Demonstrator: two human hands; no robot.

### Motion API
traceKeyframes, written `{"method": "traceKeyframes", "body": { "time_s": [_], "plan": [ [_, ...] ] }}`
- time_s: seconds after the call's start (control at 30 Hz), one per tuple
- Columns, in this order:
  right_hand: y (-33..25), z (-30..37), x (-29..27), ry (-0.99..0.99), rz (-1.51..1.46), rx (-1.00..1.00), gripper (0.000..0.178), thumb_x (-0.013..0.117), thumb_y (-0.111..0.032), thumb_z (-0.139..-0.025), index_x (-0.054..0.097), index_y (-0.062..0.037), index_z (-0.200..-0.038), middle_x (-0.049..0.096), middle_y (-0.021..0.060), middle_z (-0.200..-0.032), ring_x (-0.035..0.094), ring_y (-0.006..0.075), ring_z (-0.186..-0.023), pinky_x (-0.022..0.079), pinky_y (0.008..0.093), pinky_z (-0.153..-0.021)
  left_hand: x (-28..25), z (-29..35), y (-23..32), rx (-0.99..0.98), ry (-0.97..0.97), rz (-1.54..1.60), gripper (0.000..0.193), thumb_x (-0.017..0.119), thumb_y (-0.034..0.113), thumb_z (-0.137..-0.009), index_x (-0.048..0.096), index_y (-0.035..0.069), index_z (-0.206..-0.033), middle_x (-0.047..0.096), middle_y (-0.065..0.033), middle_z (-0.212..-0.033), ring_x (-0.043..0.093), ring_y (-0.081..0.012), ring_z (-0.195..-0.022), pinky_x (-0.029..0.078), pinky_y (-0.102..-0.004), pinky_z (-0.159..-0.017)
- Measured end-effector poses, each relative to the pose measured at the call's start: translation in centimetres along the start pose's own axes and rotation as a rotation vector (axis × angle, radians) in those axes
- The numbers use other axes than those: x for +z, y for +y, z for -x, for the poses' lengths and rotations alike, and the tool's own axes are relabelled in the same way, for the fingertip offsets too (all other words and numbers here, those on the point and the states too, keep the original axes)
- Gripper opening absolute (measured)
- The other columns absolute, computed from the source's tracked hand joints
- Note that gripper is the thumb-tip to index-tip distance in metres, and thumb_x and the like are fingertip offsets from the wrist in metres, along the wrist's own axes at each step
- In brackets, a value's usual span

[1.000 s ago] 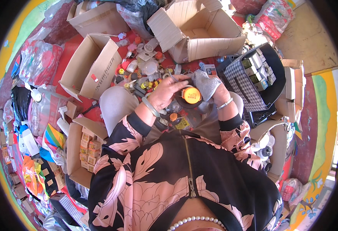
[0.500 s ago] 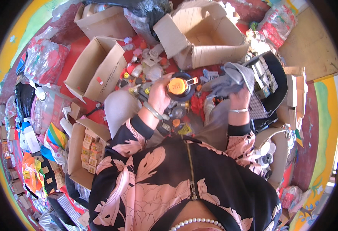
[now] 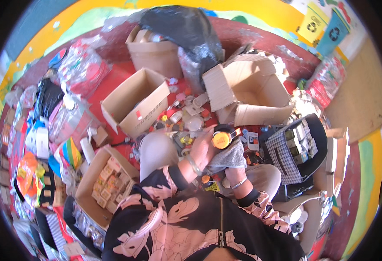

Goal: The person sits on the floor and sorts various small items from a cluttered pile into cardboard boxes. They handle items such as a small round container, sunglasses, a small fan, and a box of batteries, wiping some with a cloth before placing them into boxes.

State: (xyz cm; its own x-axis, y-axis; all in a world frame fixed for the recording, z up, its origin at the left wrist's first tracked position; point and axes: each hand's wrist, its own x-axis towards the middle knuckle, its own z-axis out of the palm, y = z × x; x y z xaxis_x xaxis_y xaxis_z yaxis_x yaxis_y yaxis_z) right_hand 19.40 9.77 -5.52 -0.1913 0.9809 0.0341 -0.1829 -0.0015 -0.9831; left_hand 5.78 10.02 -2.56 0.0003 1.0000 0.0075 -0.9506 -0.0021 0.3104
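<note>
My left hand (image 3: 202, 150) is closed around a round black object with an orange disc (image 3: 221, 140) on top and a small orange-edged tab at its side. Its exact kind I cannot make out. Against its lower side lies a grey cloth (image 3: 227, 157), bunched over my right hand (image 3: 235, 175). The right fingers are mostly hidden by the cloth, which they grip. Both hands meet in front of my body, above my knees. Beneath them sits a pile of small mixed parts (image 3: 194, 123), with caps and round plastic pieces.
Open cardboard boxes stand ahead, one at the left (image 3: 134, 102) and one at the right (image 3: 254, 87). A black bin (image 3: 317, 143) with small white boxes is to my right. At my left a carton (image 3: 86, 191) holds several small boxes. Filled plastic bags (image 3: 80, 65) line the wall.
My right hand with the grey cloth has come in from the right to the black object. The left hand has shifted slightly right and down in view. The whole view has tilted upward.
</note>
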Motion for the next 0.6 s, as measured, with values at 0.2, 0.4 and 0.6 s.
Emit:
{"method": "traceKeyframes", "body": {
  "time_s": [0.2, 0.4, 0.6],
  "plan": [
    [-2.9, -5.0, -0.5, -0.044, -0.589, 0.223, 0.045, 0.041, -0.044, -0.094, 0.048, -0.0061, -0.118, 0.054, 0.0080, -0.111, 0.053, 0.0229, -0.099, 0.043, 0.0360, -0.091, -0.7, -0.4, 5.2, 0.093, 0.094, -1.020, 0.048, 0.056, 0.041, -0.088, 0.055, -0.003, -0.108, 0.059, -0.0080, -0.099, 0.054, -0.0152, -0.094, 0.042, -0.0274, -0.082],
    [-1.0, -9.6, -5.7, 0.033, -0.401, 0.265, 0.041, 0.043, -0.037, -0.095, 0.048, -0.0047, -0.121, 0.056, 0.0079, -0.114, 0.056, 0.0220, -0.098, 0.046, 0.0358, -0.089, -9.4, -0.8, 25.6, 0.673, 0.843, -1.139, 0.024, 0.059, 0.027, -0.085, 0.058, 0.004, -0.093, 0.060, -0.0049, -0.081, 0.055, -0.0161, -0.077, 0.046, -0.0320, -0.073],
    [1.7, -10.0, -4.7, 0.046, -0.288, 0.387, 0.037, 0.048, -0.030, -0.095, 0.048, -0.0071, -0.124, 0.055, 0.0031, -0.112, 0.054, 0.0151, -0.096, 0.048, 0.0292, -0.084, -29.8, 1.5, 39.3, 0.144, 1.470, -1.271, 0.082, 0.073, 0.047, -0.069, 0.048, -0.013, -0.119, 0.056, -0.0231, -0.116, 0.056, -0.0303, -0.107, 0.044, -0.0384, -0.088]
  ]
}}
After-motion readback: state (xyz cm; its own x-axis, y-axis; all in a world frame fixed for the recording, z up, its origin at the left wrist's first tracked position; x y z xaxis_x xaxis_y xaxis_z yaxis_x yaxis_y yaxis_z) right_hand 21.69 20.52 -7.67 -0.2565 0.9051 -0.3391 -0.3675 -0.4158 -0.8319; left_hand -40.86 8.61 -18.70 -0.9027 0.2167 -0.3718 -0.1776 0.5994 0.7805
